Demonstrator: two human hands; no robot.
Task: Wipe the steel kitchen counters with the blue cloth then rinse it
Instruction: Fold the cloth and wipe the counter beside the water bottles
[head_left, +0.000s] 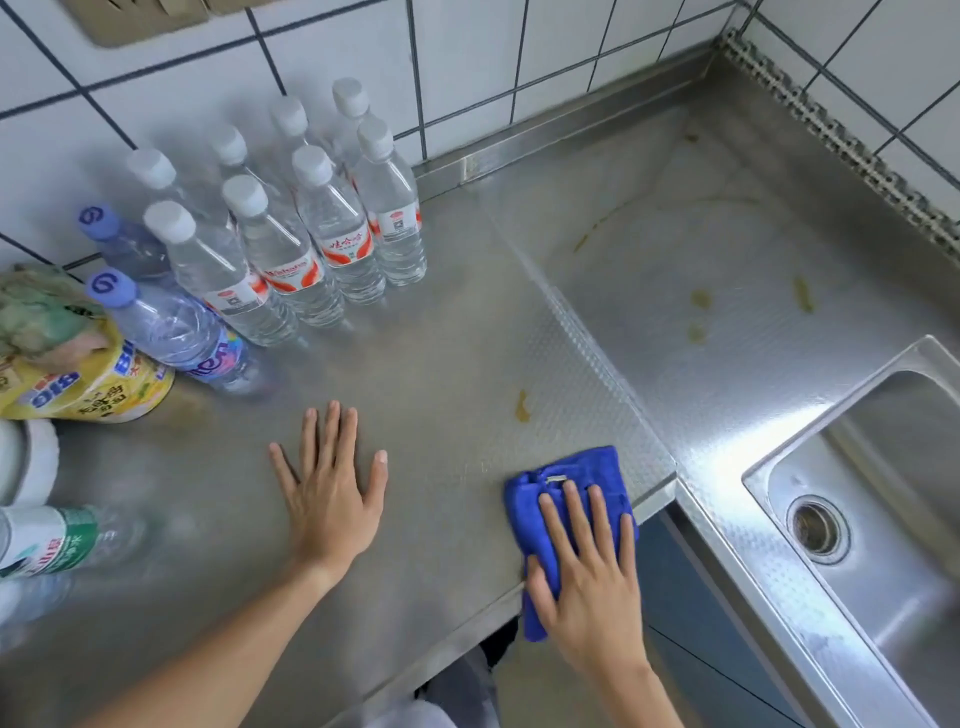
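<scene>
1. Left hand (332, 488) lies flat, palm down, fingers straight and spread, on the steel counter (426, 374) near its front edge. It holds nothing.
2. Right hand (587, 566) presses flat on the blue cloth (561, 478), fingers straight and laid over it, thumb at the cloth's left side. No curl or pinch seen.
3. Blue cloth sits bunched at the counter's front right corner; its near end hangs over the front edge. A small white tag shows on top of the cloth, just beyond the fingertips.
4. Yellowish stain (521, 406) on the counter, beyond the cloth, near the right edge.
5. Lower steel counter (727, 249) adjoins to the right, reaching the tiled back corner. More yellow-brown smears (701, 299) lie scattered on it.
6. Sink (883, 519) is set into the lower counter at the right, drain (816, 529) visible.
7. Clear water bottles (291, 218) with white caps stand clustered at the counter's back edge, against the tiled wall (467, 62).
8. Two bottles with purple caps (171, 322) just left of them.
9. Yellow package (93, 384) at the left edge; a green-labelled bottle (52, 540) nearer the front left, blurred.
</scene>
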